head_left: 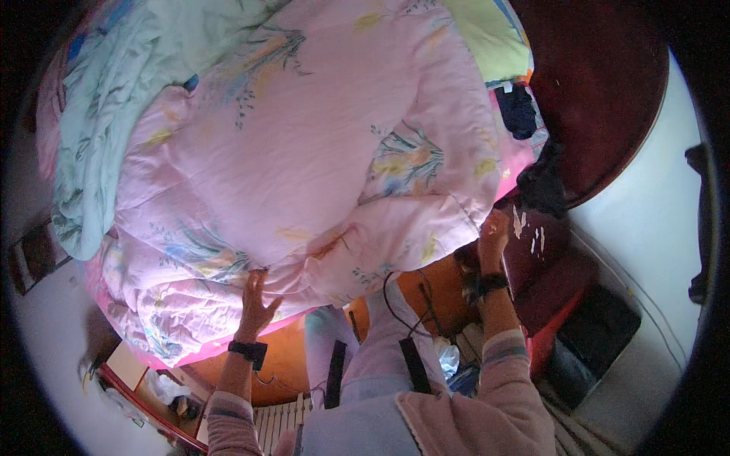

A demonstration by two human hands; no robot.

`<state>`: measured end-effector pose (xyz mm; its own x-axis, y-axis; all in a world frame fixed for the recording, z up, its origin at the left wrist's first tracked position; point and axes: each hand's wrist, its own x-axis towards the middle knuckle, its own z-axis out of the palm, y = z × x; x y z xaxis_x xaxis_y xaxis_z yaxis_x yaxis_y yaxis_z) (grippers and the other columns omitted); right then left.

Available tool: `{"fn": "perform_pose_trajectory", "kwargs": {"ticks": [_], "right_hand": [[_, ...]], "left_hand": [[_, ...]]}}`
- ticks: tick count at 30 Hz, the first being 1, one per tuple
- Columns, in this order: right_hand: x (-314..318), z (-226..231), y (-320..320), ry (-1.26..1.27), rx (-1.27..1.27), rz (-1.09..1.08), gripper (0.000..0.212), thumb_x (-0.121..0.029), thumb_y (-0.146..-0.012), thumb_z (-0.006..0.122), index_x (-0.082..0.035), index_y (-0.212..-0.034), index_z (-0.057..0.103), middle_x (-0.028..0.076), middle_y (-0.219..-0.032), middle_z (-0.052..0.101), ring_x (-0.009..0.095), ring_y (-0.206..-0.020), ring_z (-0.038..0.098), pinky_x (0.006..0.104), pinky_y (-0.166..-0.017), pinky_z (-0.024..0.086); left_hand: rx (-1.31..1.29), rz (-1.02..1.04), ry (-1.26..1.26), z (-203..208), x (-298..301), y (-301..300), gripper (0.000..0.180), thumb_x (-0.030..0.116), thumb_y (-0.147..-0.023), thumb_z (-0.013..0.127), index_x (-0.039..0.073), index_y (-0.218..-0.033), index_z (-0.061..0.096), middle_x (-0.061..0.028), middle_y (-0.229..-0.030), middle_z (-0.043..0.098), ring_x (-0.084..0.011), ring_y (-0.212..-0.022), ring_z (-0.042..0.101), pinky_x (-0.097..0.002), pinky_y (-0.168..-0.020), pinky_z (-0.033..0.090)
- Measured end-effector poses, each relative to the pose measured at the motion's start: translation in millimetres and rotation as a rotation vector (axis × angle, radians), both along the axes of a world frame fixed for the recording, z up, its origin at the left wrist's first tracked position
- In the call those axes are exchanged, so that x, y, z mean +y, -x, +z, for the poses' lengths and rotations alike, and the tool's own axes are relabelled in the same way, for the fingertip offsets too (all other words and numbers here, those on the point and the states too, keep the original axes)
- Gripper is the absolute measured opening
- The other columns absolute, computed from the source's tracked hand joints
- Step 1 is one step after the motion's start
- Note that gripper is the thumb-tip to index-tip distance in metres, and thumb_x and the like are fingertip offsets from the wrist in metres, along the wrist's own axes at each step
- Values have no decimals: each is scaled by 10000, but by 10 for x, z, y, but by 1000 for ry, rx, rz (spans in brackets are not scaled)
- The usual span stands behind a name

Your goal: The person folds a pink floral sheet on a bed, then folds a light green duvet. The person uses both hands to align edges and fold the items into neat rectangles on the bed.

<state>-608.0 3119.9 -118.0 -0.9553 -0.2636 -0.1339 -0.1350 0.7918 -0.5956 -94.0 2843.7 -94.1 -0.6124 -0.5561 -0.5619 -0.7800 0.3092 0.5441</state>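
Note:
A pink quilt (304,137) with printed flower sprays lies spread over a bed, its near edge bunched in folds. My left hand (258,304) rests against that near edge, its fingers stretched onto the cloth and its thumb apart. At the quilt's right corner, my right hand (494,234) is closed, with the edge of the cloth at its fingers. Both wrists wear dark bands. A pale green crumpled cover (106,144) overlaps the quilt's left side.
Dark clothing (541,182) hangs at the bed's right edge beside a dark red headboard-like panel (601,83). A black bin-like box (597,342) stands on the right. A yellow-green cloth (490,42) lies at the far right. Cables (391,300) dangle before my legs.

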Motion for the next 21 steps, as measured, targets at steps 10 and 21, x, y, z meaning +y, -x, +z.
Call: {"fn": "perform_pose_trajectory", "kwargs": {"ticks": [10, 21], "right_hand": [[-1204, 104, -996, -105, 432, 1348, 357, -104, -771, 539, -121, -1123, 601, 100, -1181, 541, 297, -1166, 457, 480, -1015, 326], [-301, 458, -849, 544, -952, 375, 415, -22, -784, 583, 17, -1189, 508, 88, -1051, 596, 184, -941, 571, 303, -833, 480]], "left_hand": [[-112, -340, 409, -32, -436, 19, 762, 340, -634, 731, 26, -1252, 413, -209, -1279, 413, -382, -1204, 366, -511, -995, 284], [-468, -503, 228, -148, -857, -63, 1010, 519, -626, 737, 81, -1401, 260, -177, -1459, 225, -320, -1364, 194, -532, -1098, 113]]}}
